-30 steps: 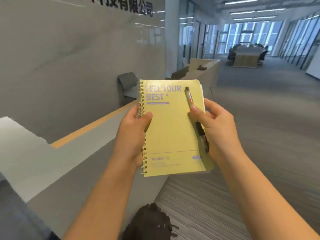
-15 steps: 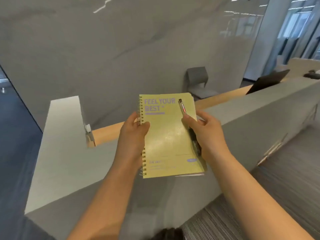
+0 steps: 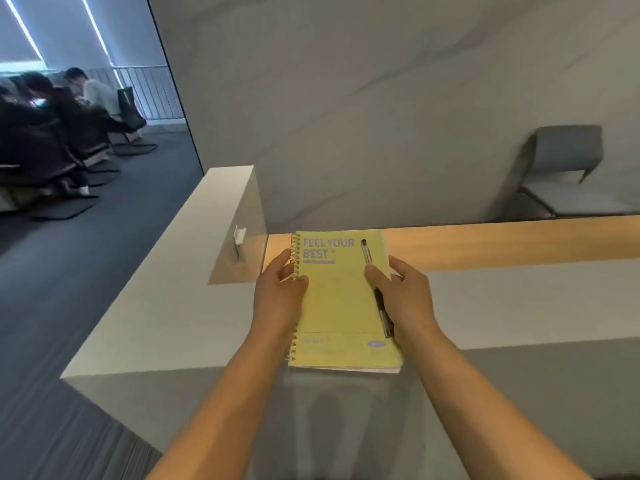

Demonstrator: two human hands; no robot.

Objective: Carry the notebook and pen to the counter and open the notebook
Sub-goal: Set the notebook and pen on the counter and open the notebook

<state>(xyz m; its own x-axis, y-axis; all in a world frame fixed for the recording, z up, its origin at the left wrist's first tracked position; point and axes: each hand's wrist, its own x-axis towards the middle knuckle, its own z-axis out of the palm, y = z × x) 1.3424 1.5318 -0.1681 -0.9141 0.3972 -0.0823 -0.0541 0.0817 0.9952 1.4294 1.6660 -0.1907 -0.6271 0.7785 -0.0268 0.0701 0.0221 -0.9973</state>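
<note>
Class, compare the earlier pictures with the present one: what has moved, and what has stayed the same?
The view has swung left and closed in on the grey counter; the yellow spiral-bound notebook now hangs over its top. Unchanged: left hand grips the spiral edge, right hand pins the black pen on the closed cover.

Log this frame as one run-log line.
stage: at counter | notebook: closed, held over it | left hand: spiral edge | right hand: pins pen on cover | opening: not started
</note>
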